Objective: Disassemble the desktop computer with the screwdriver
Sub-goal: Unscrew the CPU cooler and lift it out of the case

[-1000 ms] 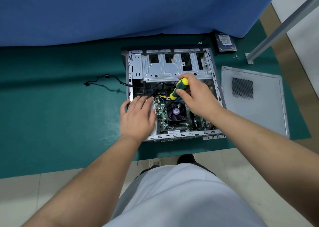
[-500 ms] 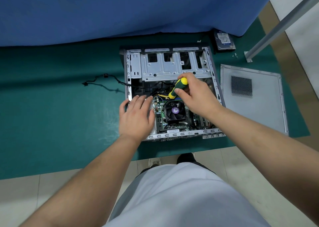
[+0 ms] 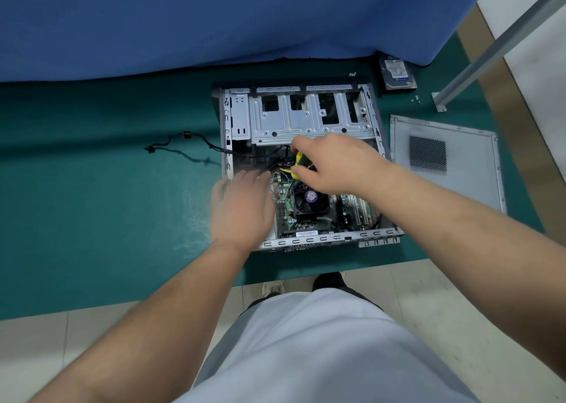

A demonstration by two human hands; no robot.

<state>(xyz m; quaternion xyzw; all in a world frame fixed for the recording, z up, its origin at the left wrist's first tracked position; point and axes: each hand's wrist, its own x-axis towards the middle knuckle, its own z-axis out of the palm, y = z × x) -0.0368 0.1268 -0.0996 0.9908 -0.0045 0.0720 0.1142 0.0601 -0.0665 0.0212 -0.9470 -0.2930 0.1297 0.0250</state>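
An open grey computer case (image 3: 306, 120) lies on its side on the green mat, showing the motherboard (image 3: 352, 209) and a black CPU fan (image 3: 309, 202). My right hand (image 3: 337, 163) grips a yellow-and-green screwdriver (image 3: 297, 165), which points down into the case just above the fan; most of its handle is hidden under my fingers. My left hand (image 3: 242, 206) rests flat, fingers straight, on the lower left part of the case.
The removed side panel (image 3: 459, 169) lies right of the case. A hard drive (image 3: 396, 73) sits at the back right, with small screws (image 3: 416, 99) and a metal post (image 3: 490, 47) nearby. A black cable (image 3: 180, 148) trails left. A blue cloth (image 3: 214, 19) hangs behind.
My right hand has turned over the screwdriver and now covers most of its handle. My left hand stays in place on the case.
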